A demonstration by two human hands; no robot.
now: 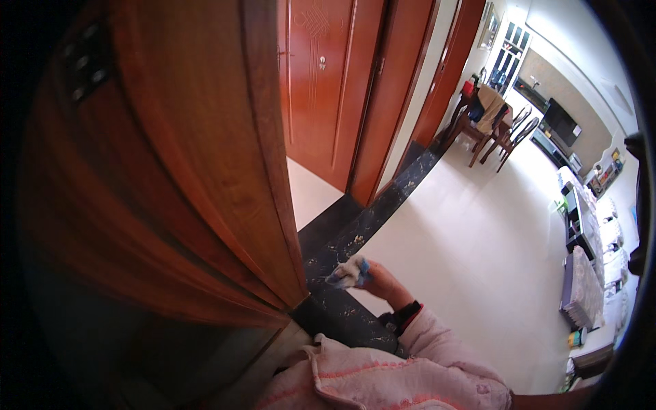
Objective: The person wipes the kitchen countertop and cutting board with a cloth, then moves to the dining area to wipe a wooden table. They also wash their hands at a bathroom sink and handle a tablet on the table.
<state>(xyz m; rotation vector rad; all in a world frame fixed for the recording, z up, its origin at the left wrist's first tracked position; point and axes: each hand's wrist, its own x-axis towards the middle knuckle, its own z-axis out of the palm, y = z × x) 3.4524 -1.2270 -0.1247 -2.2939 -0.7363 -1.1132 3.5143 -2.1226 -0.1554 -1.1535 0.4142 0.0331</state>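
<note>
- A large reddish-brown wooden door filled the view from nine o'clock to about eleven, its edge running down toward the centre.
- At twelve o'clock stood a closed door of the same wood, set back behind a pale strip of floor.
- A dark marbled threshold strip ran from one o'clock down toward six, between the wooden door and the pale tiled floor.
- Just below centre, the right hand reached forward out of a pink quilted sleeve, with a dark band at the wrist.
- Its grip was clamped on a crumpled cloth, whitish with a bit of blue, bunched at the fingertips.
- The cloth hung over the dark threshold strip, near the lower edge of the wooden door; whether it touched the door could not be told.
- The left hand did not show in the view.
- At two o'clock, well apart from the hand, stood a wooden table with chairs and a garment draped over one.
- At three to four o'clock a low table with a patterned cover lay by the wall.
</note>
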